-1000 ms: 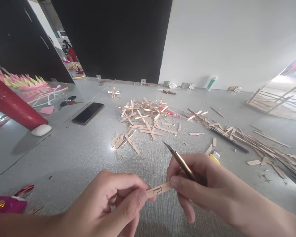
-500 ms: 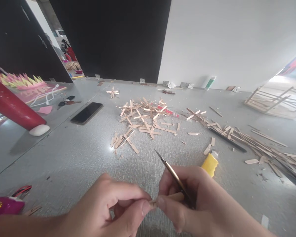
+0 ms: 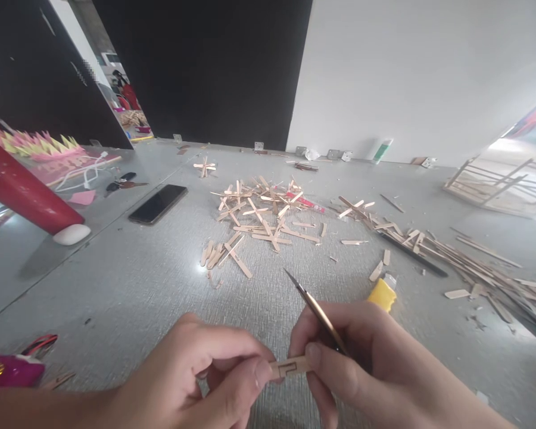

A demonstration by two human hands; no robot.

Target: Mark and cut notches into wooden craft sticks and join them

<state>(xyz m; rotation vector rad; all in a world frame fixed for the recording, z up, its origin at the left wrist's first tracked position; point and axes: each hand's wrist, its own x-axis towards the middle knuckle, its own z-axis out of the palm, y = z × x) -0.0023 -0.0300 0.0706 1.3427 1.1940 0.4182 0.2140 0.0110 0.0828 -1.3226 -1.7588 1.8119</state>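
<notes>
Above the grey worktop (image 3: 138, 280) I saw the left hand (image 3: 196, 369) with fingers pinched on a carved wooden stick (image 3: 290, 365); the right hand (image 3: 361, 357) gripped its other end and a craft knife (image 3: 315, 307).

Craft workroom: wooden sticks (image 3: 259, 215) litter the table (image 3: 129, 286).

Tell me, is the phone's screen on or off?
Off, it appears: the phone lies face up on the grey table, its screen uniformly black.

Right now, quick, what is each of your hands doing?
Left hand: closed, pinching one end of the wooden stick.
Right hand: closed, holding the craft knife and pinching the stick's other end.
</notes>
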